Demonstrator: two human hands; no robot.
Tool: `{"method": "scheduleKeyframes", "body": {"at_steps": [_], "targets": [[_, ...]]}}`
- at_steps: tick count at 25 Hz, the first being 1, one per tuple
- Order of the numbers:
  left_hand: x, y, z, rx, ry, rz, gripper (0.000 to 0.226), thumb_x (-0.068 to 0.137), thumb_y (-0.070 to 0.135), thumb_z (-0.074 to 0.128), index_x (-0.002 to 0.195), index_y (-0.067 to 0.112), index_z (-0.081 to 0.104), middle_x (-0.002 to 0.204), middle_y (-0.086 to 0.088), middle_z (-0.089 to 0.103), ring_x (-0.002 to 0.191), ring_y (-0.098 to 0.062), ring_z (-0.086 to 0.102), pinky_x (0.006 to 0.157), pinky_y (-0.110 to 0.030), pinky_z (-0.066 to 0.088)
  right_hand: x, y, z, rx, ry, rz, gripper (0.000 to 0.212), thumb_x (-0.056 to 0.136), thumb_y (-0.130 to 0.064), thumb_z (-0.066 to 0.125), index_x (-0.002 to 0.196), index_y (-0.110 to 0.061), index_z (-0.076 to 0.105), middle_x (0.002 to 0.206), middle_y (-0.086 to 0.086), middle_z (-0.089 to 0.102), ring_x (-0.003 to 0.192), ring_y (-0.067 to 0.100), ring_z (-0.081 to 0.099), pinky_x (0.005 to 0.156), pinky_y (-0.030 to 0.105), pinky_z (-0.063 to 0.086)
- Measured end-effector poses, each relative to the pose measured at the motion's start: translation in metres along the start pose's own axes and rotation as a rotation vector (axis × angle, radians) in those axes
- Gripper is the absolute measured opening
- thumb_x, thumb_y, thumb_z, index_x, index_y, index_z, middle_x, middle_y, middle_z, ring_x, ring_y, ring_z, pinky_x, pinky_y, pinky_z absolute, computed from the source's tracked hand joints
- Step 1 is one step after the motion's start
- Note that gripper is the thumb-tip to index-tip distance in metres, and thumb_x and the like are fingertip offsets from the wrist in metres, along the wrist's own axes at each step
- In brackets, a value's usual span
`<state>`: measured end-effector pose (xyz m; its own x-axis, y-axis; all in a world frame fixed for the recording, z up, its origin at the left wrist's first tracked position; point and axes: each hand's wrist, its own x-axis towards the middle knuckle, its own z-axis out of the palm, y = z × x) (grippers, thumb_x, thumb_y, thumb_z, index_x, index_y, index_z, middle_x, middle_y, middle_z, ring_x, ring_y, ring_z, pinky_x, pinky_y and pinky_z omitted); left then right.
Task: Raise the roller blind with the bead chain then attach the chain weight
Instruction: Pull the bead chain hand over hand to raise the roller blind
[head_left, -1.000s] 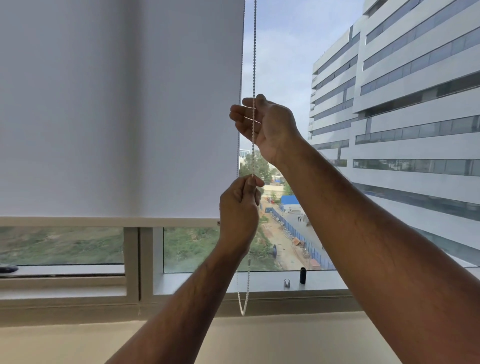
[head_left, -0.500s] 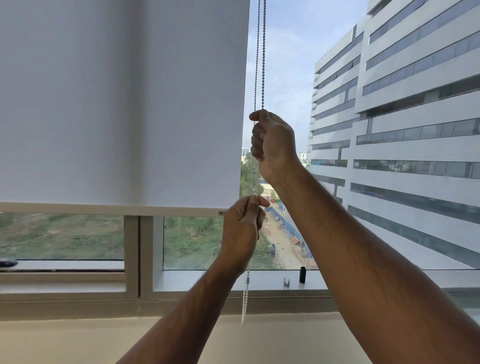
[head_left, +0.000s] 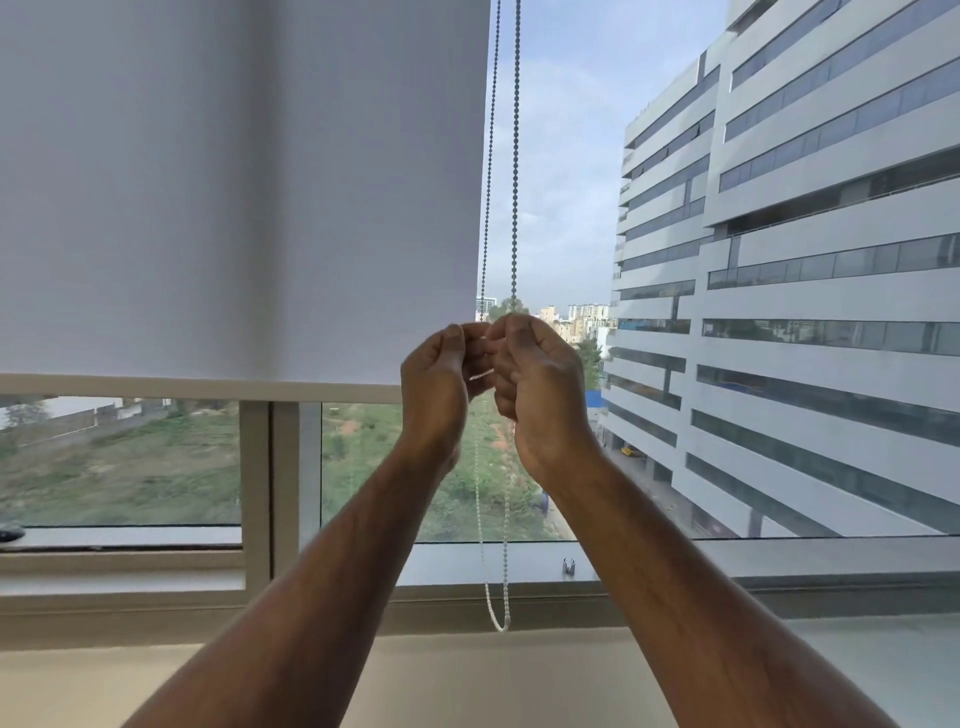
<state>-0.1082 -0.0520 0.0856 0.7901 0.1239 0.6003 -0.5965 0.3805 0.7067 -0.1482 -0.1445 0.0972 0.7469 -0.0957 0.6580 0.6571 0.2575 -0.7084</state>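
Note:
A white roller blind (head_left: 244, 187) covers the upper left of the window, its bottom bar (head_left: 197, 387) level with my hands. The bead chain (head_left: 515, 156) hangs in two strands just right of the blind's edge, and its loop end (head_left: 500, 621) dangles near the sill. My right hand (head_left: 540, 384) is closed on the right strand. My left hand (head_left: 441, 384) sits right beside it at the same height, fingertips pinched on the left strand. A small clip-like piece (head_left: 569, 566) stands on the sill; I cannot tell whether it is the chain weight.
The window frame's upright (head_left: 270, 483) stands left of my arms, and the sill (head_left: 156, 582) runs below. A dark object (head_left: 9, 532) lies at the far left on the frame. A large building fills the view outside to the right.
My right hand has come down with the chain to the level of my left hand, which rose a little. The blind's bottom bar sits slightly higher against the window frame.

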Motion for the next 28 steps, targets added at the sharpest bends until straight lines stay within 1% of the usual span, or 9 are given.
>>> {"method": "scheduleKeyframes", "body": {"at_steps": [3, 6, 11, 13, 16, 19, 23, 25, 28], "targets": [[0.02, 0.032, 0.016, -0.089, -0.035, 0.005, 0.039, 0.112, 0.019, 0.033, 0.116, 0.0, 0.067, 0.101, -0.018, 0.079, 0.092, -0.027, 0.078, 0.076, -0.033, 0.063, -0.014, 0.011, -0.004, -0.017, 0.01, -0.021, 0.031, 0.108, -0.021, 0.046, 0.086, -0.011, 0.066, 0.052, -0.006, 0.032, 0.043, 0.007, 0.022, 0.042, 0.021, 0.02], [0.037, 0.058, 0.032, -0.098, -0.08, -0.006, 0.04, 0.112, 0.021, 0.031, 0.119, -0.001, 0.064, 0.108, -0.02, 0.077, 0.097, -0.028, 0.078, 0.085, -0.039, 0.063, -0.025, 0.02, -0.007, -0.028, 0.031, -0.013, 0.031, 0.108, -0.019, 0.047, 0.085, -0.013, 0.067, 0.054, -0.006, 0.032, 0.046, 0.008, 0.023, 0.042, 0.02, 0.022], [0.046, 0.089, 0.052, -0.065, -0.109, -0.032, 0.039, 0.111, 0.021, 0.033, 0.118, -0.001, 0.065, 0.103, -0.016, 0.079, 0.092, -0.025, 0.08, 0.074, -0.034, 0.065, -0.043, 0.031, -0.007, -0.061, 0.037, 0.007, 0.031, 0.108, -0.019, 0.048, 0.086, -0.014, 0.068, 0.054, -0.007, 0.037, 0.045, 0.007, 0.027, 0.041, 0.02, 0.024], [0.048, 0.095, 0.057, -0.058, -0.11, -0.045, 0.038, 0.111, 0.021, 0.035, 0.117, -0.001, 0.066, 0.097, -0.012, 0.079, 0.08, -0.021, 0.079, 0.065, -0.03, 0.062, -0.047, 0.035, -0.008, -0.054, 0.033, 0.025, 0.031, 0.108, -0.019, 0.047, 0.086, -0.013, 0.068, 0.054, -0.008, 0.038, 0.045, 0.006, 0.028, 0.041, 0.019, 0.025], [0.049, 0.092, 0.06, -0.019, -0.069, -0.018, 0.034, 0.109, 0.018, 0.04, 0.112, 0.002, 0.07, 0.071, -0.002, 0.061, 0.047, -0.008, 0.049, 0.045, -0.021, 0.038, -0.051, 0.037, -0.008, -0.045, 0.022, 0.029, 0.032, 0.108, -0.018, 0.046, 0.085, -0.014, 0.068, 0.055, -0.007, 0.038, 0.045, 0.006, 0.028, 0.041, 0.019, 0.025], [0.047, 0.088, 0.063, -0.029, -0.021, 0.046, 0.031, 0.107, 0.012, 0.041, 0.097, 0.008, 0.07, 0.062, 0.001, 0.043, 0.045, -0.009, 0.028, 0.043, -0.024, 0.022, -0.052, 0.037, -0.007, -0.06, 0.004, 0.032, 0.031, 0.108, -0.02, 0.046, 0.087, -0.014, 0.068, 0.056, -0.007, 0.039, 0.046, 0.006, 0.029, 0.042, 0.02, 0.025], [0.04, 0.079, 0.058, -0.004, -0.005, 0.09, 0.03, 0.106, 0.011, 0.041, 0.093, 0.01, 0.068, 0.06, 0.002, 0.042, 0.047, -0.011, 0.025, 0.044, -0.025, 0.021, -0.055, 0.045, -0.014, -0.035, -0.038, 0.086, 0.032, 0.108, -0.022, 0.046, 0.098, 0.0, 0.067, 0.057, 0.0, 0.041, 0.047, 0.009, 0.03, 0.044, 0.022, 0.021], [0.034, 0.071, 0.052, 0.004, -0.002, 0.097, 0.029, 0.107, 0.013, 0.042, 0.093, 0.01, 0.068, 0.058, 0.004, 0.043, 0.045, -0.01, 0.025, 0.043, -0.025, 0.021, -0.055, 0.05, -0.021, -0.007, -0.059, 0.119, 0.039, 0.107, -0.027, 0.045, 0.105, 0.007, 0.065, 0.062, 0.007, 0.054, 0.049, 0.014, 0.041, 0.045, 0.026, 0.025], [0.019, 0.057, 0.045, 0.011, -0.017, 0.11, 0.029, 0.108, 0.014, 0.043, 0.09, 0.012, 0.066, 0.053, 0.008, 0.042, 0.045, -0.01, 0.025, 0.043, -0.024, 0.02, -0.047, 0.049, -0.025, 0.013, -0.038, 0.151, 0.049, 0.105, -0.038, 0.041, 0.106, 0.001, 0.071, 0.081, 0.011, 0.076, 0.069, 0.022, 0.069, 0.058, 0.029, 0.049]]}}
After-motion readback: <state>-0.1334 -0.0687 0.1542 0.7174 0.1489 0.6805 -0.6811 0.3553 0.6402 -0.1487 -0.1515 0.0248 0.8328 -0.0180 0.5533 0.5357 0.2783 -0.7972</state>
